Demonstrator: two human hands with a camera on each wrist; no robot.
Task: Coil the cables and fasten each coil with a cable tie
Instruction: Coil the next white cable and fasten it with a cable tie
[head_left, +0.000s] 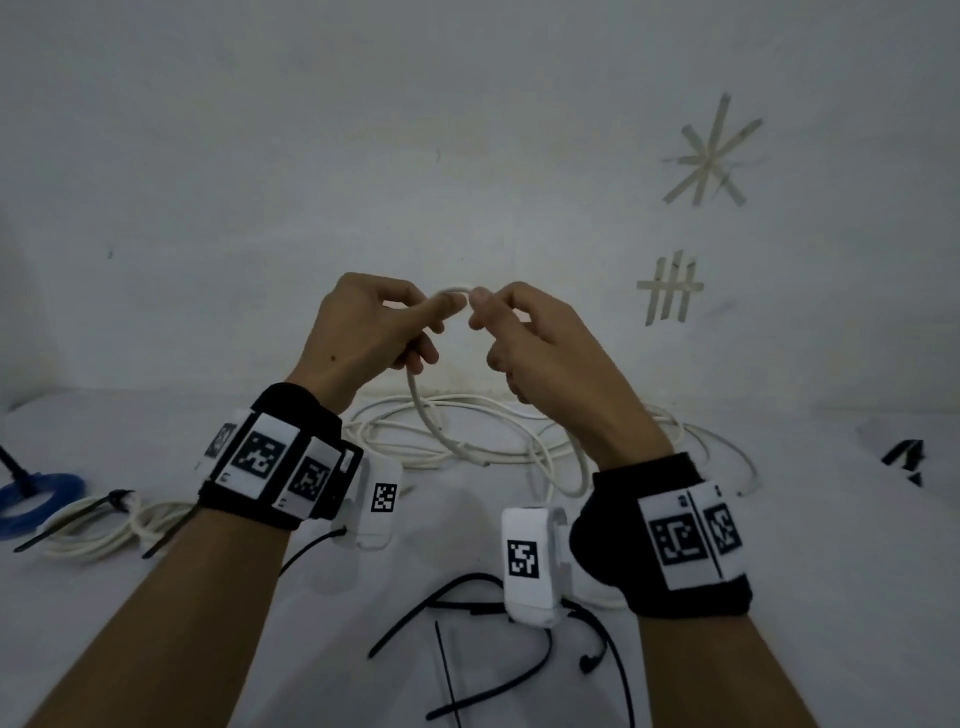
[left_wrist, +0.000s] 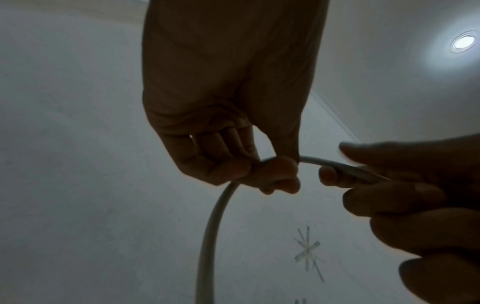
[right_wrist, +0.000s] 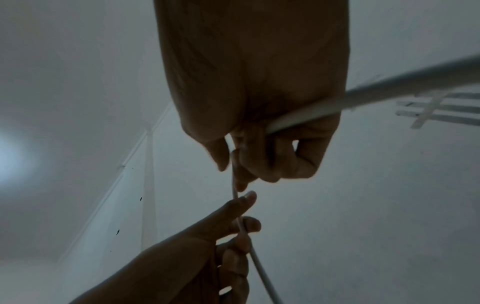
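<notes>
We're holding the white cable (head_left: 434, 415) up in front of the wall, both hands raised over the white table (head_left: 831, 545). Left hand (head_left: 358, 332) is pinching the strand between thumb and curled fingers; right hand (head_left: 540, 343) is clamped on it just beside — thumbs nearly touching at the top of a first loop. The rest of the cable is trailing down into a loose tangle on the table behind our wrists.

We're judging it as light and springy: round jacket, holding a smooth arc, not kinking. It will likely want to uncoil, so we're keeping the pinch at the loop crossing and feeding slack with the right.

Black cable ties (head_left: 467, 608) are lying loose on the table near us — not yet in use. At far left a white coil (head_left: 98, 525) is lying already tied, next to a blue coil (head_left: 39, 501). So we're looking at early coiling on this cable.
</notes>
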